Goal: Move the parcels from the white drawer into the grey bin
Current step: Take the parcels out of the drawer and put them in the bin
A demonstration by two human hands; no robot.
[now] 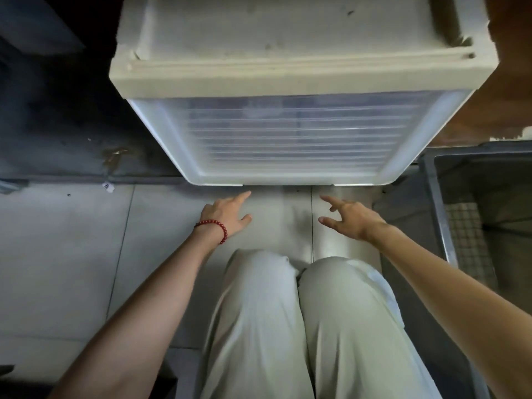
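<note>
The white drawer [288,139] stands at the far middle of the floor [72,240]. Its translucent front faces near, toward the person, and its long axis runs left to right. It sits pushed in under the dusty top of its cream housing [288,38]. Through the front only faint horizontal ribs and a bluish haze show, so whether parcels lie inside cannot be told.

Just near its lower edge, both hands reach forward and hold nothing. The left hand [227,214] has its fingers spread, the forefinger pointing at the drawer's base, close to it; contact cannot be made out. The right hand [349,218] is likewise spread and loose, its forefinger aimed at the same edge from the right.

The grey bin [437,214] stands on the right, beside the drawer, and is cut off by the frame edge. Inside it lies a checked-pattern item [466,234] among dark shapes too dim to identify.

A red bead bracelet [214,227] circles the left wrist. Pale trousers [259,312] cover the knees nearest the camera.
</note>
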